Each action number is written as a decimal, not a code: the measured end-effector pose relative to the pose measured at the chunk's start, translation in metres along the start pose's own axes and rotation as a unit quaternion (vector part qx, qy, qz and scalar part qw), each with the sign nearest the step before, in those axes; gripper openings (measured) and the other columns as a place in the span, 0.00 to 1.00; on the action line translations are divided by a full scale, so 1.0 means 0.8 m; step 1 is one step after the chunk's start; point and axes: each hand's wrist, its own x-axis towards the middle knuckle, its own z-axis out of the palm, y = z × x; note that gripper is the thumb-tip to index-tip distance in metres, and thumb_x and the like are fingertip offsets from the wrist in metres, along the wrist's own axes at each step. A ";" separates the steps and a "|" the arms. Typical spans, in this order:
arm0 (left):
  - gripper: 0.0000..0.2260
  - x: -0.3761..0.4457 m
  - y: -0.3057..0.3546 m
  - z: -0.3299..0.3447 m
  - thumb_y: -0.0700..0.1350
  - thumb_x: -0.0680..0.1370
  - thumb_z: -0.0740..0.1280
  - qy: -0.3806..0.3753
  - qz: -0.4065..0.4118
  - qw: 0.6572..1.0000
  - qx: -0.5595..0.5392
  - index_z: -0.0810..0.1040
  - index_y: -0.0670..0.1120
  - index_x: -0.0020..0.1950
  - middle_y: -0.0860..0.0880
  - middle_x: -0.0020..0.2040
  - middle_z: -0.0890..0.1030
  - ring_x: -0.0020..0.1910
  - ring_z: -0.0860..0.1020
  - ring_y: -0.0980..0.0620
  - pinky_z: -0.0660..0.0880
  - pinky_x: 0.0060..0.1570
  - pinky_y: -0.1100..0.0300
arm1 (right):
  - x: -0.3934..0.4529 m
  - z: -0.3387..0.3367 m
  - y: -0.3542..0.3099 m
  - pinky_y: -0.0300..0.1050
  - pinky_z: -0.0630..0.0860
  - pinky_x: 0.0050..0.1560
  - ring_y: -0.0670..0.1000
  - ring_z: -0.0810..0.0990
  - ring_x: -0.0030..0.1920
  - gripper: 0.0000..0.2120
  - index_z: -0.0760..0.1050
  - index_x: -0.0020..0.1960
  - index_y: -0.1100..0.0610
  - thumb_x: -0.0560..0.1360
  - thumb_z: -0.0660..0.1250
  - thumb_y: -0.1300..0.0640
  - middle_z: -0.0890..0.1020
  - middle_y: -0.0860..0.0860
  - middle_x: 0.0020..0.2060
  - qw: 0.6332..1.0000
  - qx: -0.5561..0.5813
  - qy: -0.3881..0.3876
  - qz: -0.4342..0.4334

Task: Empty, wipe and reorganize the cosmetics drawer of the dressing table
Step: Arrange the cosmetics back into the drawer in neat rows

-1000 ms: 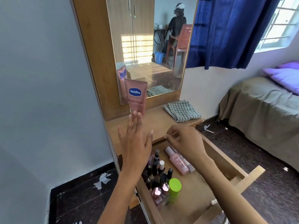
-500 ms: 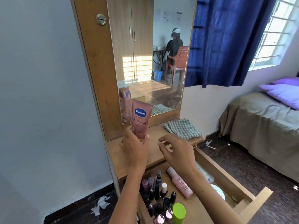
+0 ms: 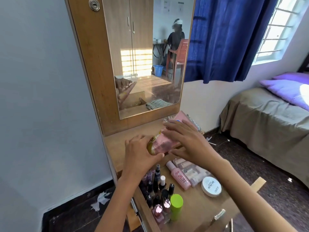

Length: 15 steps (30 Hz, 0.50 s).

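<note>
drawer [image 3: 234, 208] | left side blocked by upright bottle cluster [image 3: 158, 190] | middle taken by lying pink bottle [image 3: 179, 176] and white jar [image 3: 211, 186] | near-right floor left bare

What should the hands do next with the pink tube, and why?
Probably lay the pink tube flat on the dressing-table top and let go: the left hand grips its gold cap end, the right hand rests over it, just above the top.

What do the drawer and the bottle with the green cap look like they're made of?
The drawer looks like wood-grain laminated board: flat, light brown, matte. The green-capped bottle looks like smooth plastic with a soft sheen; what is under either surface cannot be told.
</note>
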 end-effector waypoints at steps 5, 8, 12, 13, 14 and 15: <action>0.26 -0.019 0.021 -0.003 0.58 0.62 0.77 -0.050 0.033 0.998 -0.007 0.82 0.49 0.57 0.51 0.48 0.80 0.48 0.76 0.52 0.68 0.51 0.52 | -0.016 -0.008 0.019 0.49 0.63 0.71 0.49 0.72 0.68 0.25 0.74 0.66 0.53 0.70 0.73 0.52 0.75 0.50 0.66 0.995 0.028 -0.095 0.002; 0.26 -0.027 0.026 -0.001 0.60 0.63 0.76 -0.077 0.040 0.995 -0.038 0.81 0.51 0.58 0.53 0.52 0.81 0.52 0.77 0.52 0.67 0.53 0.51 | -0.030 -0.013 0.026 0.48 0.72 0.58 0.50 0.75 0.60 0.25 0.75 0.64 0.53 0.68 0.74 0.52 0.77 0.50 0.60 0.991 0.072 -0.113 0.021; 0.30 -0.050 0.019 0.003 0.65 0.70 0.67 -0.089 0.038 0.994 -0.043 0.71 0.55 0.70 0.53 0.64 0.77 0.63 0.72 0.52 0.63 0.61 0.51 | -0.056 -0.018 0.051 0.51 0.74 0.55 0.48 0.74 0.58 0.27 0.75 0.62 0.49 0.65 0.76 0.54 0.76 0.48 0.58 0.982 0.103 -0.134 0.085; 0.29 -0.057 0.015 0.003 0.66 0.72 0.63 -0.097 0.038 0.994 -0.035 0.69 0.56 0.71 0.52 0.66 0.75 0.65 0.70 0.52 0.62 0.64 0.49 | -0.063 -0.019 0.058 0.52 0.74 0.56 0.48 0.75 0.58 0.27 0.75 0.62 0.49 0.64 0.77 0.55 0.77 0.47 0.58 0.976 0.120 -0.146 0.105; 0.28 -0.063 0.011 0.003 0.66 0.74 0.59 -0.112 0.038 0.993 -0.024 0.67 0.57 0.72 0.51 0.69 0.72 0.67 0.68 0.51 0.60 0.66 0.47 | -0.068 -0.021 0.066 0.53 0.74 0.58 0.48 0.75 0.58 0.28 0.76 0.62 0.50 0.63 0.78 0.57 0.77 0.47 0.58 0.970 0.142 -0.156 0.121; 0.26 -0.068 0.006 0.003 0.66 0.75 0.59 -0.136 0.041 0.990 -0.015 0.66 0.59 0.72 0.50 0.71 0.70 0.70 0.66 0.50 0.57 0.68 0.48 | -0.074 -0.021 0.074 0.54 0.74 0.59 0.48 0.76 0.58 0.28 0.76 0.61 0.50 0.63 0.79 0.59 0.78 0.46 0.57 0.962 0.167 -0.168 0.132</action>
